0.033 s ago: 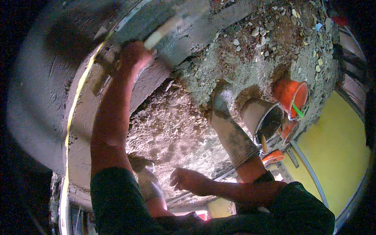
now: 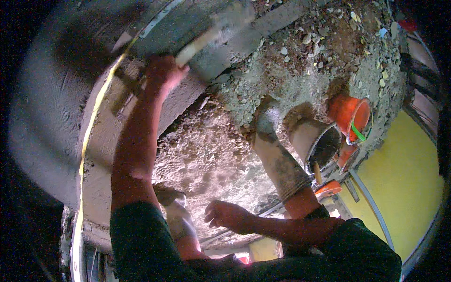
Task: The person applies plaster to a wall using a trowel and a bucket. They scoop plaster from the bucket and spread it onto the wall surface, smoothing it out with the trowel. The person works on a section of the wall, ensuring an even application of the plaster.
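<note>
Because mortar ledge (image 2: pixel 185 99) lies out front, left hand (image 2: pixel 165 74) reaches far, fist clamped round pale, motion-blurred tool (image 2: pixel 193 48) over ledge, contact unclear; right hand (image 2: pixel 229 217) hangs clear, fingers loosely curled, nothing visible inside, perhaps for balance.

This looks like a building site: rough ground (image 2: pixel 324 51) strewn with stones and rubble runs beside a smooth grey-brown band (image 2: pixel 188 96), apparently concrete or mortar. A grimy bucket (image 2: pixel 301 134) and an orange bucket (image 2: pixel 337 110) stand close together on it, near a dirt-caked boot (image 2: pixel 282 164). The left hand (image 2: pixel 164 73) grips a pale-handled tool (image 2: pixel 193 49), its far end blurred.
</note>
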{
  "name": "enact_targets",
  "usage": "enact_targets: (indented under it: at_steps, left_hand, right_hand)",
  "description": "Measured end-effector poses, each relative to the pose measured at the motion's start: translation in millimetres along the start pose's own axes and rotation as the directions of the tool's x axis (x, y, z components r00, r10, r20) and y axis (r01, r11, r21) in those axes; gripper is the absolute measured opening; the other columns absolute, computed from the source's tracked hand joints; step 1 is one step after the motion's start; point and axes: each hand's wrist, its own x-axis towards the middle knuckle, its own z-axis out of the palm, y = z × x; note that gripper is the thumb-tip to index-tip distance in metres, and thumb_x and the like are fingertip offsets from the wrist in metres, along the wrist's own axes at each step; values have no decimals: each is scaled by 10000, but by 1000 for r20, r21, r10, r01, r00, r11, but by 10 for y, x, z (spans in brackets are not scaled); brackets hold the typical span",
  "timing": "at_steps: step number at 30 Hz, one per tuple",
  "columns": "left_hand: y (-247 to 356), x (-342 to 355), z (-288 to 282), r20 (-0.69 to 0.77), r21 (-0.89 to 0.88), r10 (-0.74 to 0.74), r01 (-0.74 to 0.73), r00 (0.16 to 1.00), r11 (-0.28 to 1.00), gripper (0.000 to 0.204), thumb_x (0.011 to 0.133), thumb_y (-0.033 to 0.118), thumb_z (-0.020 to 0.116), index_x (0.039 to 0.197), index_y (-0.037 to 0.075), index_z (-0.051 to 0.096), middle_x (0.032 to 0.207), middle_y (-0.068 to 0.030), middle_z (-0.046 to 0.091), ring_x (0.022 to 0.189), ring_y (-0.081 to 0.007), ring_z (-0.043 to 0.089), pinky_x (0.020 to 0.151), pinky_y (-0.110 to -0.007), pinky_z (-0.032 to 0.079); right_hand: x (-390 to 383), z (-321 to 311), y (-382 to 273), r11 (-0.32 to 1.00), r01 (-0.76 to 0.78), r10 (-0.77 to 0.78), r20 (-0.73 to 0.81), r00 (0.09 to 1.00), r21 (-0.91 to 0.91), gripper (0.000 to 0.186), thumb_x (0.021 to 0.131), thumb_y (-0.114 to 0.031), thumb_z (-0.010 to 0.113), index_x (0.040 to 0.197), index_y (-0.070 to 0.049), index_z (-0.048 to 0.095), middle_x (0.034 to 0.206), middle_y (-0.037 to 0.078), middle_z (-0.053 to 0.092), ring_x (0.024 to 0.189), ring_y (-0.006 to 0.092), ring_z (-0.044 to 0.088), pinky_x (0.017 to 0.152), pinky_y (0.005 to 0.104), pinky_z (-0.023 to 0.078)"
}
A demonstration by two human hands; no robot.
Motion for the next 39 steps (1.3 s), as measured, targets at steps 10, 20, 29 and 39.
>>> enact_targets:
  at_steps: [10,20,29,39]
  left_hand:
    - [-1006,-1943,930,102,9,-41,40,994,999,458,714,492,725,821,56,635,747,-158,650,665,-330,642,604,-452,509]
    - [293,-2906,842,-107,-675,-314,163,944,720,351,781,245,657,1034,34,536,824,-156,587,727,-335,607,607,-455,503]
    - [609,-3420,927,-338,-829,-124,-233,933,508,534,792,173,644,1278,38,469,1335,-216,452,1237,-384,423,1013,-460,382]
    - [228,-5172,1050,74,-860,-243,185,967,475,490,814,230,650,1236,36,494,1168,-200,541,1102,-356,514,944,-439,422]
  right_hand:
    - [39,100,277,864,306,-294,92,951,-400,176,904,-86,521,1067,-20,507,1021,125,617,918,220,630,845,336,511]
    - [450,-280,269,976,63,-173,-573,801,-206,183,871,-144,471,1007,-57,559,1001,108,569,935,192,553,789,317,468]
    - [962,-324,104,975,93,-216,-767,605,-201,367,843,-266,683,1104,-65,522,874,31,566,820,146,521,691,324,452]
    - [2328,-1305,305,807,109,-571,-721,393,-580,304,795,-151,656,1045,-92,493,655,32,506,486,166,503,402,316,426]
